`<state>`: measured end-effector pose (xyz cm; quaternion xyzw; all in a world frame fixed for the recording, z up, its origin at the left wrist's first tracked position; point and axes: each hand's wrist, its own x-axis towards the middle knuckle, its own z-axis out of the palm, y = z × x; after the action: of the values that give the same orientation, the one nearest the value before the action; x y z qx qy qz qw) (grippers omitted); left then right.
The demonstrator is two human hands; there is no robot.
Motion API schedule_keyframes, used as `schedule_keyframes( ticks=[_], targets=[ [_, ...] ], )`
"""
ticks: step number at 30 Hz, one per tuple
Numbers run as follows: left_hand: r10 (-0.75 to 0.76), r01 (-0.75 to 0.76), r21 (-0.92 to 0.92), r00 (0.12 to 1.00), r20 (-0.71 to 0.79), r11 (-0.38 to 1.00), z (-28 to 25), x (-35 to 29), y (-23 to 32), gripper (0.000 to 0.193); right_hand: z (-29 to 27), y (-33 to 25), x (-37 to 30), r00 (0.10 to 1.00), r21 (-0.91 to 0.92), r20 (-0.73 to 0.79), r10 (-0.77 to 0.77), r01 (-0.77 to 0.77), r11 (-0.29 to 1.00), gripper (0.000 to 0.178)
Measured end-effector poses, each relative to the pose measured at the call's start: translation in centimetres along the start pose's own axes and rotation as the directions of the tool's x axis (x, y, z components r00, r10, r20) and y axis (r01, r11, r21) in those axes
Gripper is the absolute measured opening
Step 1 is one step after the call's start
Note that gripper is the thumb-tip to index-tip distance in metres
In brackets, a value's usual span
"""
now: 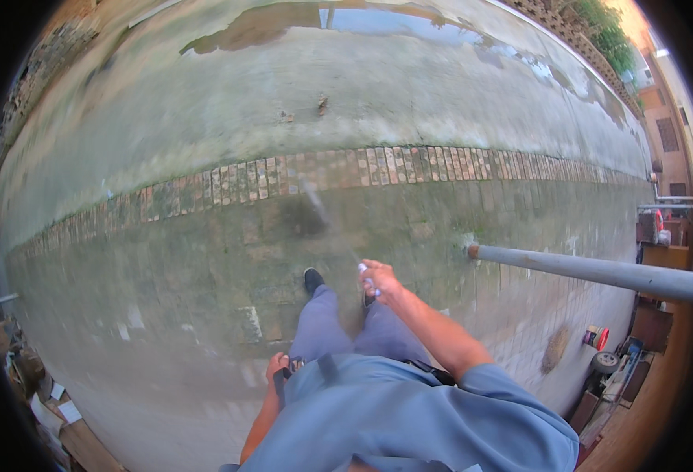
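My right hand [381, 282] is stretched out in front of me at waist height, closed around the pale end of a thin rod [327, 220]. The rod is motion-blurred and slants up and to the left over the paving. My left hand [276, 366] hangs at my left hip, against a dark strap [287, 373] on my blue clothing; its fingers are too small to read. My two dark shoes show below, the left shoe [313, 279] forward on the grey brick paving [205, 259].
A grey metal pole [598, 272] runs in from the right at hand height. A red brick strip [323, 169] crosses the yard, with a puddle [362, 20] beyond it. A red-and-white container [596, 337], a small wheel [604, 363] and wooden furniture crowd the right edge; boxes and papers [51, 401] lie lower left.
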<state>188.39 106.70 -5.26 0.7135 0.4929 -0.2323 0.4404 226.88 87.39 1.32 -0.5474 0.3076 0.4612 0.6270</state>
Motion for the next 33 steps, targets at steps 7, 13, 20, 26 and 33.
schedule_keyframes(
  ticks=[7, 13, 20, 26, 33],
  targets=[
    [-0.05, 0.05, -0.046, 0.999, -0.008, 0.998, 0.4, 0.8, -2.2, 0.047, -2.7, -5.4, 5.9, 0.959, -0.024, -0.214, -0.186, 0.186, 0.982, 0.063],
    [-0.062, 0.047, -0.118, 0.99, -0.124, 0.992, 2.7, 0.5, -7.1, 0.041, 2.0, -4.0, 10.1, 0.989, 0.042, -0.106, -0.104, 0.109, 0.993, 0.036],
    [-0.249, 0.249, -0.18, 0.968, 0.022, 0.952, 3.8, -0.3, -3.0, 0.042, 8.8, -2.2, 5.5, 0.992, -0.039, 0.105, 0.062, -0.058, 0.998, 0.069],
    [-0.244, 0.235, -0.293, 0.97, 0.008, 0.927, 5.4, -0.3, -5.4, 0.043, 9.9, -5.3, 5.8, 0.995, -0.275, 0.082, -0.057, 0.077, 0.958, 0.063],
    [-0.293, 0.283, -0.283, 0.956, 0.005, 0.916, 4.6, -1.7, -6.0, 0.043, 12.5, -2.7, 11.1, 0.992, -0.373, 0.047, -0.12, 0.129, 0.919, 0.058]
  ],
)
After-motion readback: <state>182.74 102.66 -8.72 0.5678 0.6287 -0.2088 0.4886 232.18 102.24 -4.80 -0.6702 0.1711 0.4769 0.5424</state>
